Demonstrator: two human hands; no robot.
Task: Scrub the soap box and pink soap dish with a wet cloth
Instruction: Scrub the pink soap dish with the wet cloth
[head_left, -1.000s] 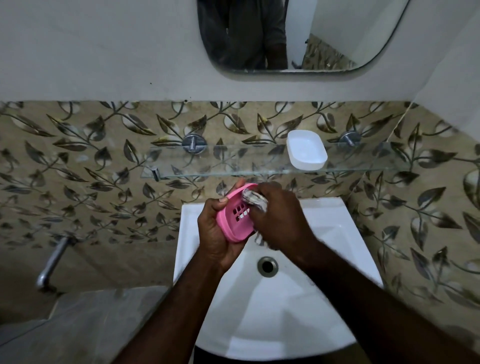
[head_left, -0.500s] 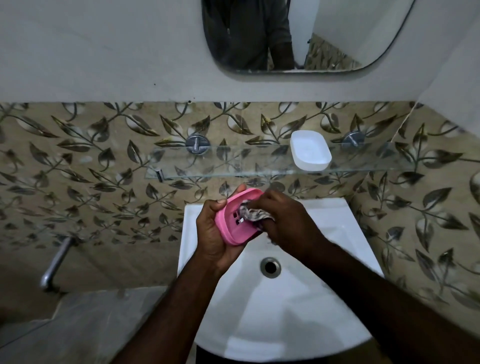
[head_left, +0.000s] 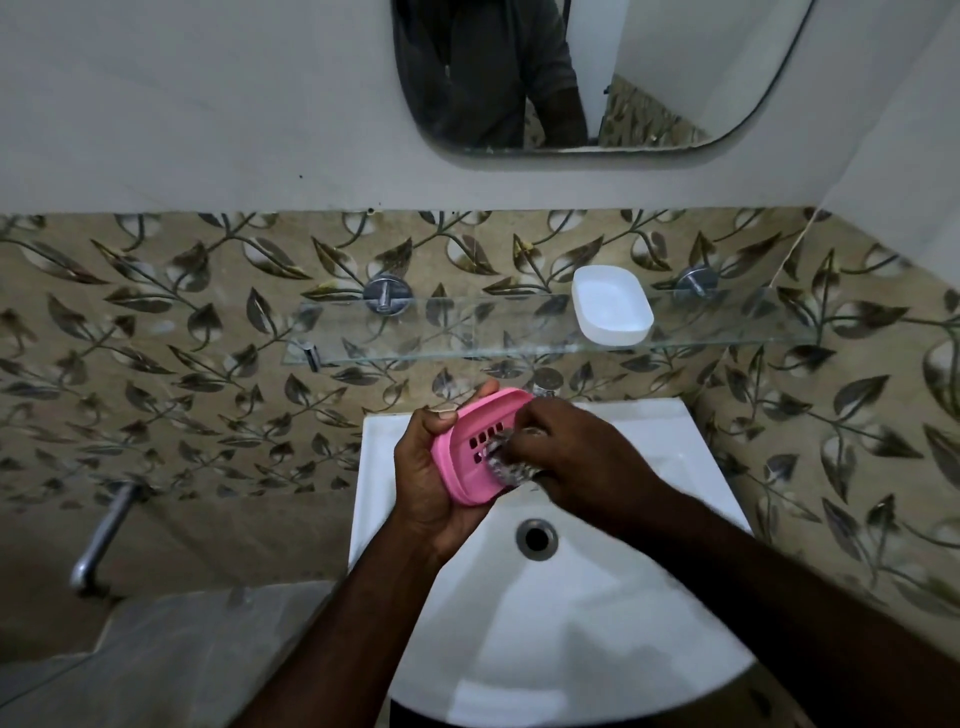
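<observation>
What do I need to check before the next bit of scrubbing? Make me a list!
1. Left hand grips the dish: ok.
2. Right hand holds the cloth against the dish: ok.
3. Dish is over the sink, so drips fall in: ok.
4. Cloth is wet enough: cannot tell.
5. Dish is clean all over: cannot tell; its underside is hidden.
6. Box waits within view on the shelf: ok.
</observation>
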